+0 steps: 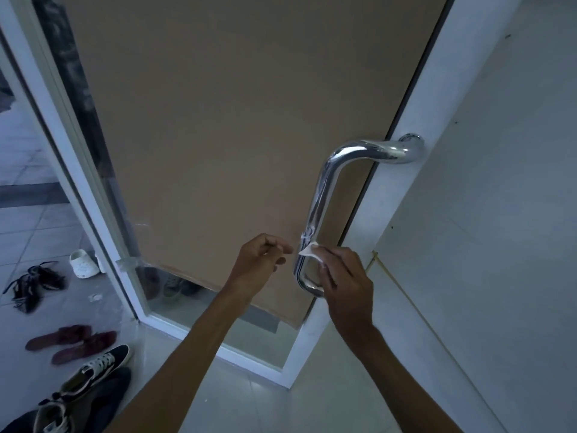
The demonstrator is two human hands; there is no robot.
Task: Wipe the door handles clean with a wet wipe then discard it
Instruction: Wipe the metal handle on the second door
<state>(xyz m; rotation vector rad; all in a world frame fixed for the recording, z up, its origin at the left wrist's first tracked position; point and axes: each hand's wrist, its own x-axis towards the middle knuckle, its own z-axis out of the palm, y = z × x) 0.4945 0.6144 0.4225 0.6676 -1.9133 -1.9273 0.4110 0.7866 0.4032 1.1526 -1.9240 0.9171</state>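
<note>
A small white crumpled wet wipe (pixel 309 249) is pinched in the curled fingers of the right hand (pixel 346 276) and is held against the lower part of a polished chrome tubular pull handle (pixel 324 189), which is fixed to the white-framed edge of a glass door covered with brown paper (pixel 224 120). The upper end of the handle is seen bending across to a round mount on the white frame, while its lower bend is partly hidden behind the right hand. The left hand (pixel 259 264) is held just beside the handle, to its left, with the fingers loosely curled and nothing gripped in them; whether its fingertips touch the wipe cannot be told. A pale tiled floor (pixel 40 220) is seen to the left of the door, where several shoes are scattered: a white perforated clog (pixel 81 262), a pair of black strappy sandals (pixel 29 284), a pair of dark red flat sandals (pixel 71 342) and a black canvas sneaker with white laces (pixel 96 367). A plain white wall (pixel 499 214) is seen to the right of the door.
</note>
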